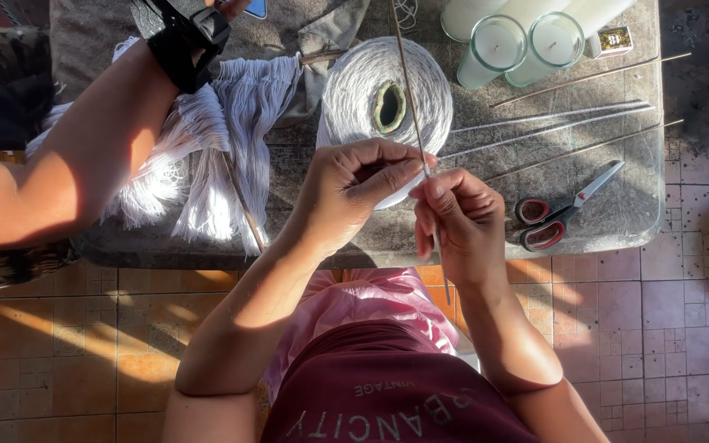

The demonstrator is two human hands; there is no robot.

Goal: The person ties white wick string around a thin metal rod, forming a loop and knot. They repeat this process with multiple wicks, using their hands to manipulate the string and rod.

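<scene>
My left hand (353, 190) and my right hand (463, 220) meet in front of me over the near edge of a grey table (609, 215). Both pinch a long thin wooden stick (406, 74) that runs upward across a big cone of white cord (356, 92). The fingertips of the two hands nearly touch on the stick, where a strand of white cord seems to lie. The stick's lower end pokes out below my right hand.
Another person's arm (84, 148) with a black wrist strap reaches in from the left over a white fringed macrame piece (223, 148). Red-handled scissors (558, 215), several loose sticks (551, 115) and glass candle jars (527, 41) lie on the table's right side. Tiled floor below.
</scene>
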